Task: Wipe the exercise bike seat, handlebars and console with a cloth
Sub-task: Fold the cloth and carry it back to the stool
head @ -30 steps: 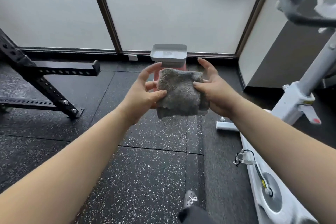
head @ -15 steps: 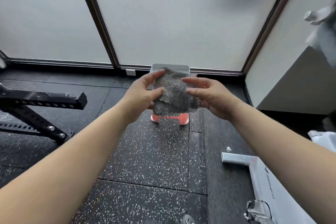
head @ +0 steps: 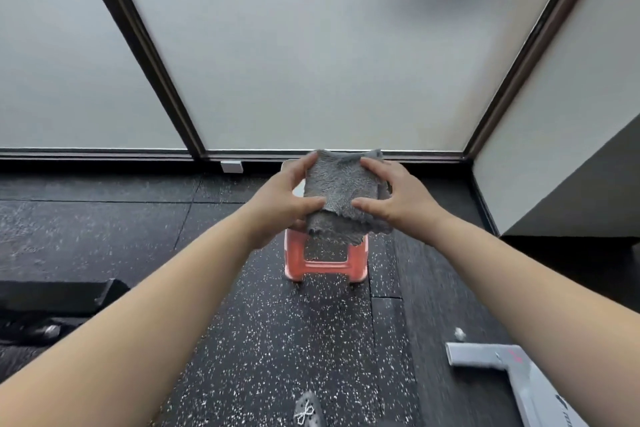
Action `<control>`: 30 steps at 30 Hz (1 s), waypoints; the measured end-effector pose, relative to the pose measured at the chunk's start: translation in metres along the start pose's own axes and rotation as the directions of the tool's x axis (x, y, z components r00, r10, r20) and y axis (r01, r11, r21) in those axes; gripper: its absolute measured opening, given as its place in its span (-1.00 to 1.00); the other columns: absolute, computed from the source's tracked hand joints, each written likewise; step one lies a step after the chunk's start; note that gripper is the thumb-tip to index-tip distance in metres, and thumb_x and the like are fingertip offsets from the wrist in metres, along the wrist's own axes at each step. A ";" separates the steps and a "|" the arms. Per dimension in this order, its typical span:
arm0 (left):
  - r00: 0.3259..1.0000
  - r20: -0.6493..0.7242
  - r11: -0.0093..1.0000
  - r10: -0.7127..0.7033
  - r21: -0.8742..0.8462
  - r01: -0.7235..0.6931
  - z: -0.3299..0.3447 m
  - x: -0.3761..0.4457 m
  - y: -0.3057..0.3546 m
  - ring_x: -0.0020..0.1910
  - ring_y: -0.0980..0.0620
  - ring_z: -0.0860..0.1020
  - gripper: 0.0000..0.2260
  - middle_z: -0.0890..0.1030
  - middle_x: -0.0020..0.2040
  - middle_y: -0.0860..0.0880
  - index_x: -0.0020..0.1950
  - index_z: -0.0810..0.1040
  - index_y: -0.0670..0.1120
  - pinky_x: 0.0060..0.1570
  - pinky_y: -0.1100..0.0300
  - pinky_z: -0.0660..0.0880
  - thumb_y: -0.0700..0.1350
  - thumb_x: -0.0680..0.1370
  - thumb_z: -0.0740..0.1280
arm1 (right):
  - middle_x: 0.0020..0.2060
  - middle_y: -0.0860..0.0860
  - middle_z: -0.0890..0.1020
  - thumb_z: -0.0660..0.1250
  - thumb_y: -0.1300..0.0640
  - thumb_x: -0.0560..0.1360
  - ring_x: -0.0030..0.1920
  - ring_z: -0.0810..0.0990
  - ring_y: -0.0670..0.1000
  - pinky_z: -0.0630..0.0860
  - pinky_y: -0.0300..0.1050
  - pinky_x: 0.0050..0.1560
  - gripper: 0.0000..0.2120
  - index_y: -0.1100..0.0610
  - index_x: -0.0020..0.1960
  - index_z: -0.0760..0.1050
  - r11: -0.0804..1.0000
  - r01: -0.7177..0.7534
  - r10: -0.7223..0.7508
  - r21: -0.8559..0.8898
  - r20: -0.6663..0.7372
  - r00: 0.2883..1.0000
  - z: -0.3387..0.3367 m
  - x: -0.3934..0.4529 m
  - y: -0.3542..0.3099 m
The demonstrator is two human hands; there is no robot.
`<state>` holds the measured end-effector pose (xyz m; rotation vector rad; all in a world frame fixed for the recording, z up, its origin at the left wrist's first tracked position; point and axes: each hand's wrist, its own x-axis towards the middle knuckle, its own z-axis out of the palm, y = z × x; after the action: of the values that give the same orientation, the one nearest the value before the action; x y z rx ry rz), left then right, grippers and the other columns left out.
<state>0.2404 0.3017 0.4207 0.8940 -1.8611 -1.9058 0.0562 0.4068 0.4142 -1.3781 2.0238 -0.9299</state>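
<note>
Gripping the grey cloth [head: 341,189] from both sides, the left hand [head: 282,204] and right hand [head: 398,199] have it up in front of the chest, arms stretched forward. Left thumb pinches the cloth's near left edge, fingers curled over the far corner; right thumb presses the near right edge, fingers wrapped round the far side. Both hands are closed on the fabric, which looks folded, its wavy lower hem hanging loose below the thumbs. Right behind and under the cloth stands a salmon-pink stool [head: 325,263] on the speckled black floor [head: 277,340]. Of the exercise bike, only a grey base bar [head: 485,355] shows at lower right, well apart from the hands. Frosted window panels [head: 329,45] fill the background.
</note>
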 end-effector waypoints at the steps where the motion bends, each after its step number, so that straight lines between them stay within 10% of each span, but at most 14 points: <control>1: 1.000 0.014 1.000 -0.011 0.003 0.011 -0.007 0.015 -0.002 -0.01 0.05 0.61 -0.34 0.36 0.42 0.08 0.48 0.21 0.12 -0.35 0.14 0.58 -0.34 0.50 0.33 | 0.41 -0.01 0.33 0.49 -0.01 0.34 0.41 0.31 -0.06 0.15 -0.25 0.41 -0.26 0.02 0.46 0.29 1.000 -0.008 0.008 -0.020 0.002 1.000 0.002 0.013 0.003; 13: 0.997 -0.005 0.835 -0.073 0.547 0.063 -0.081 0.191 -0.041 0.24 -0.09 0.51 -0.14 0.20 0.51 0.11 0.50 0.04 0.21 0.18 -0.11 0.49 -0.15 0.38 0.48 | 0.42 0.02 0.32 0.53 0.07 0.30 0.44 0.27 -0.03 0.11 -0.28 0.40 -0.18 0.01 0.47 0.24 0.996 -0.094 0.094 0.001 0.095 0.991 0.020 0.190 0.065; 20: 0.988 -0.053 0.774 -0.142 0.617 0.144 -0.103 0.283 -0.073 0.41 0.06 0.30 -0.13 0.21 0.51 0.11 0.53 0.02 0.13 0.38 0.18 0.22 -0.14 0.40 0.48 | 0.41 0.04 0.34 0.54 0.10 0.31 0.42 0.29 -0.02 0.07 -0.39 0.31 -0.17 0.06 0.48 0.23 0.986 -0.166 0.160 0.016 0.184 0.970 0.041 0.287 0.113; 30: 0.937 -0.043 0.797 -0.345 0.515 0.317 -0.115 0.383 -0.193 0.25 -0.23 0.49 -0.11 0.18 0.50 0.13 0.50 -0.01 0.24 0.25 -0.08 0.44 -0.22 0.40 0.47 | 0.45 -0.10 0.23 0.50 0.18 0.36 0.36 0.34 -0.06 0.32 -0.22 0.27 -0.18 -0.09 0.49 0.18 0.940 -0.338 0.313 0.048 0.278 0.908 0.107 0.363 0.218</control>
<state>0.0633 -0.0110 0.1600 1.4319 -2.4432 -1.6246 -0.1193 0.0950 0.1645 -1.0092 1.8982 -0.6447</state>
